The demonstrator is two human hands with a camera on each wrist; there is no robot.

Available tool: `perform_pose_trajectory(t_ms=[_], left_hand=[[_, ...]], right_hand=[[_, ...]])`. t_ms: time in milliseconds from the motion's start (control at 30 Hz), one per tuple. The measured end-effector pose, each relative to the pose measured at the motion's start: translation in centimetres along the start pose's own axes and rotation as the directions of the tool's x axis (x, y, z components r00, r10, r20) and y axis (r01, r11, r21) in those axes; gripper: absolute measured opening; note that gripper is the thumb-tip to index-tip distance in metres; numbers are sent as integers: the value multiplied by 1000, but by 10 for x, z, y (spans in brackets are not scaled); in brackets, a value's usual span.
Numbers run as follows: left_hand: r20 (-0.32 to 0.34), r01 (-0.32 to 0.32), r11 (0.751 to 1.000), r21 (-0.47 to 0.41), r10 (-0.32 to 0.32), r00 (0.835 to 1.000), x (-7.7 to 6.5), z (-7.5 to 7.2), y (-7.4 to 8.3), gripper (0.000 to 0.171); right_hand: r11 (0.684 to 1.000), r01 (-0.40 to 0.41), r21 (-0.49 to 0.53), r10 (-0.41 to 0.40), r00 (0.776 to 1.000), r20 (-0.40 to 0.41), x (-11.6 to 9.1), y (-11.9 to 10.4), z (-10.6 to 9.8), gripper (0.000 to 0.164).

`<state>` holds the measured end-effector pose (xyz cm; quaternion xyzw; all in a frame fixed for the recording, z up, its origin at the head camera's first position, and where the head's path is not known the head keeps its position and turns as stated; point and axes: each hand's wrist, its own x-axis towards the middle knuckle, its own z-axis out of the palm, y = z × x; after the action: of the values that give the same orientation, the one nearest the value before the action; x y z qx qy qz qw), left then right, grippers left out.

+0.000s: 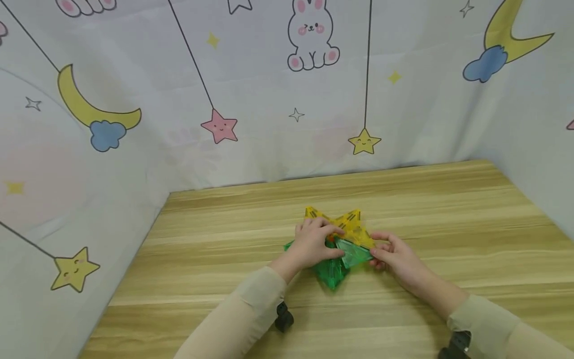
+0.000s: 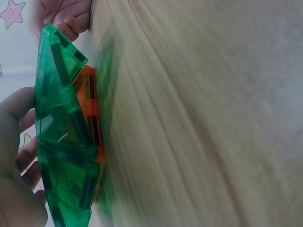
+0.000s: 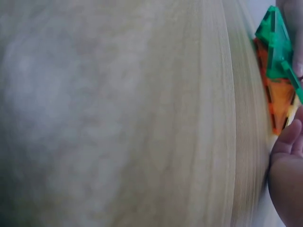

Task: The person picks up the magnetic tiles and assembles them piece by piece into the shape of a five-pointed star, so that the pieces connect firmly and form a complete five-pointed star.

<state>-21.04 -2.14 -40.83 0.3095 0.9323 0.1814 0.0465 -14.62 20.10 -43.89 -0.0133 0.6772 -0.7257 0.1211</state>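
Translucent magnetic tiles form a star-like build on the table. Yellow tiles (image 1: 350, 220) point toward the back, and a green tile (image 1: 332, 274) points to the front. My left hand (image 1: 311, 243) reaches over the build from the left and grips it, thumb by the green tiles. At the right side, my right hand (image 1: 399, 260) pinches the outer corner of a green triangular tile (image 1: 354, 254). The left wrist view shows green tiles (image 2: 61, 113) leaning over an orange layer (image 2: 87, 94). In the right wrist view, the orange tile (image 3: 281, 101) lies low, under green ones.
The wood-grain table (image 1: 215, 234) extends around the build on all sides. Behind it hangs a pale cloth (image 1: 269, 144) printed with stars, moons and a rabbit, which also runs along both sides. A dark wrist device (image 1: 283, 317) shows under the left sleeve.
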Motion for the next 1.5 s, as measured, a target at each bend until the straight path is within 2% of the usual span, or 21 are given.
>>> perform_pose_trajectory(t_ms=[200, 367, 533, 900, 1133, 1333, 1500], left_hand=[[-13, -9, 1000, 26, 9, 1000, -1, 1, 1, 36], [-26, -7, 999, 32, 7, 1000, -2, 3, 1, 33], [-40, -7, 1000, -23, 6, 999, -5, 3, -3, 33], [-110, 67, 981, -183, -88, 990, -25, 1, -35, 35], [-140, 70, 976, -208, -100, 985, -35, 1, -56, 35], [-105, 99, 945, -311, -138, 985, -45, -1, -70, 35], [-61, 115, 933, -341, -145, 988, -50, -3, -76, 34]], right_hand=[[999, 3, -34, -3, 1000, 12, 0, 2, -2, 56], [986, 16, -168, -12, 1000, 24, 2, 5, -2, 56], [964, 43, -261, -35, 999, 35, 1, 5, -2, 54], [958, 43, -282, -40, 999, 14, 2, 6, -1, 52], [956, 48, -290, -45, 999, 16, 2, 7, 0, 50], [955, 63, -291, -56, 998, 32, 3, 8, 1, 48], [950, 61, -306, -55, 998, 29, 4, 6, 1, 47]])
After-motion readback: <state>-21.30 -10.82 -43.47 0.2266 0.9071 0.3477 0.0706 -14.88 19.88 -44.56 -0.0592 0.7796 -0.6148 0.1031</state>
